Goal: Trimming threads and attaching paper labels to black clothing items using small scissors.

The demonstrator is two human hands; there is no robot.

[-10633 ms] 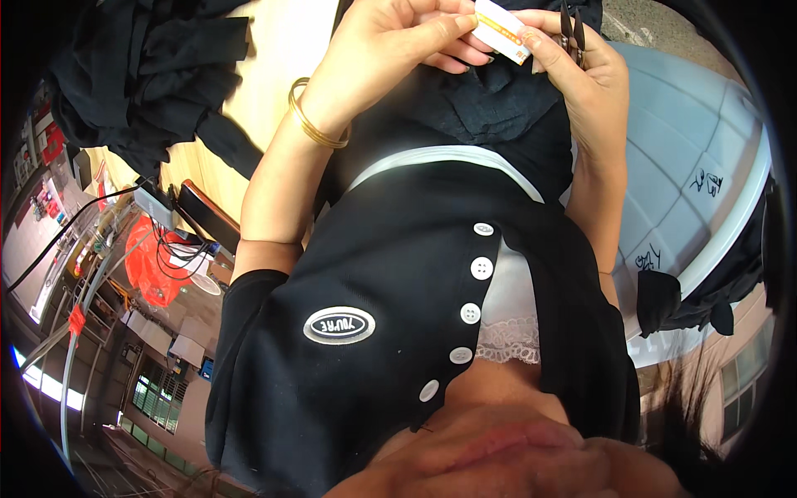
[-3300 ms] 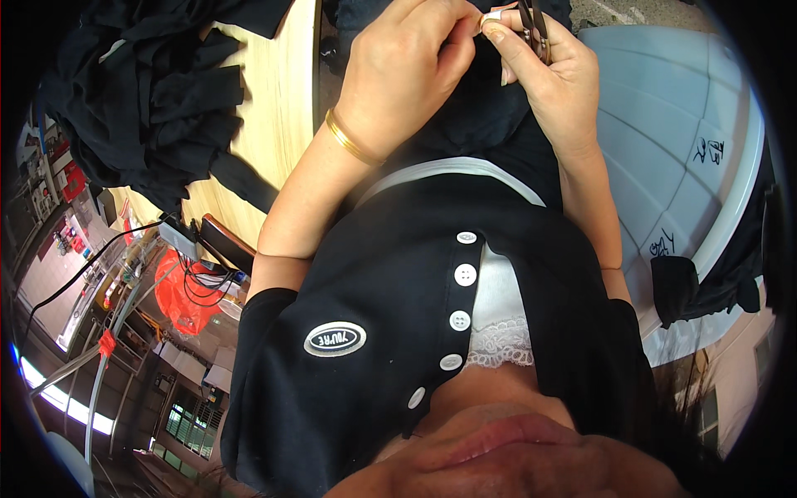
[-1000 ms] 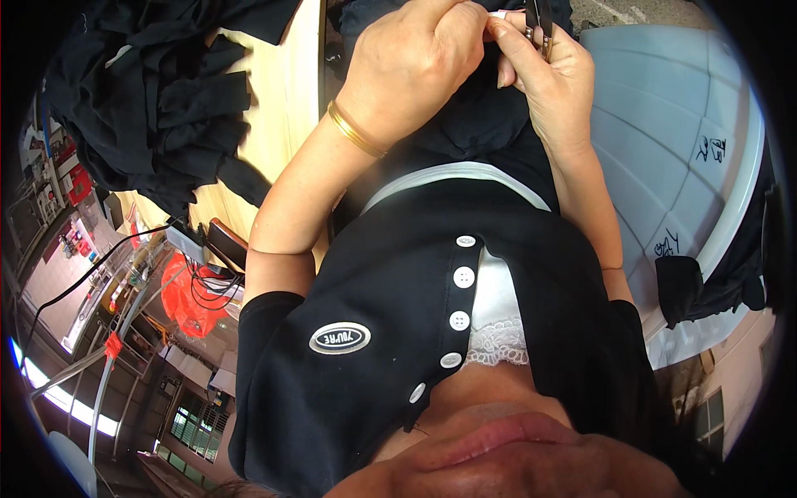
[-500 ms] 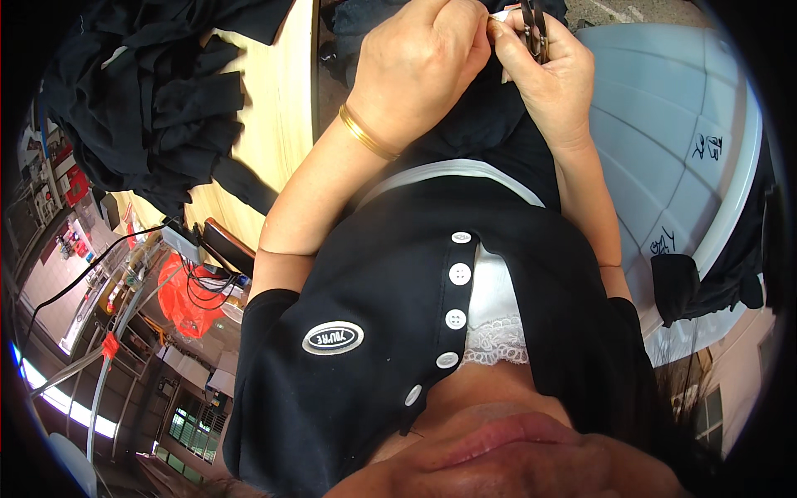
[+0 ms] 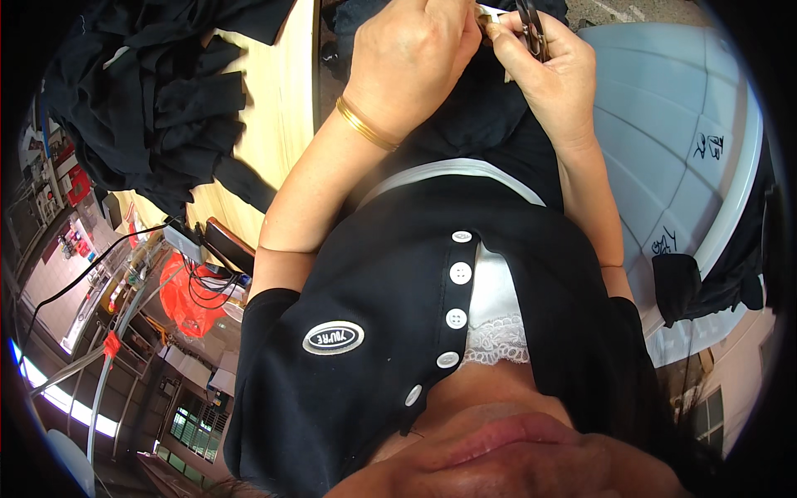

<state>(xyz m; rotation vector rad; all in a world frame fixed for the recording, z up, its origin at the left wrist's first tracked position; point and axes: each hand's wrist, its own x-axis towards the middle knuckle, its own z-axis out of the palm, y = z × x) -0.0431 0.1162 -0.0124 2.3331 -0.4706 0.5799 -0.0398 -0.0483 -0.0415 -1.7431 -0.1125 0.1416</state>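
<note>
Near the top edge, my left hand (image 5: pixel 413 62) has its fingers closed against a small white strip (image 5: pixel 491 15); its fingertips are partly cut off by the picture's edge. My right hand (image 5: pixel 550 79) pinches the same strip between thumb and finger, right beside the left. Tucked in that right palm is a pair of dark thread snips (image 5: pixel 531 31), pointing upward. Black cloth (image 5: pixel 486 108) lies over my lap beneath both hands.
On my left, black garment pieces (image 5: pixel 158 108) are heaped on a light wooden table (image 5: pixel 278 100). A large pale grey-blue tub (image 5: pixel 656 108) stands to my right, with black cloth (image 5: pixel 722 290) over its rim. Cables and a red plastic bag (image 5: pixel 187 290) are lower left.
My left hand has shifted slightly left, opening a small gap between the hands and baring more of the white strip. The right hand has barely moved.
</note>
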